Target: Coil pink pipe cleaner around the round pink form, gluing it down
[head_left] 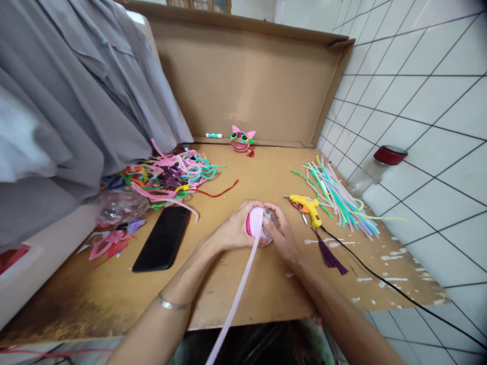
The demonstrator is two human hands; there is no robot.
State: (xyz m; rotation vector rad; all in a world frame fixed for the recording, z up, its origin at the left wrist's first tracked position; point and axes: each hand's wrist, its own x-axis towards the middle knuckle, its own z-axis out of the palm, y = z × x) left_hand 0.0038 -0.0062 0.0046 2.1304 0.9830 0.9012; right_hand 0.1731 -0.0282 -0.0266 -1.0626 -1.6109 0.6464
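Note:
Near the middle of the table, a clear round ball [269, 223] is partly wrapped in pale pink fuzzy strip [256, 221], with a darker pink band at its left edge. My left hand [235, 226] curls round the wrapped left side. On the right side, my right hand [283, 230] grips the bare, see-through part, its thumb across the front. A long loose end of the pale strip hangs from the ball toward the bottom edge of the view, between my forearms. The undersides of the fingers are partly hidden.
A yellow glue gun [309, 207] with a black cord lies right of my hands, beside a purple tassel [330, 256] and a bundle of pipe cleaners [342, 195]. A black phone [162, 238] and a colourful pile [175, 172] lie left. A small decorated head [240, 140] stands at the back.

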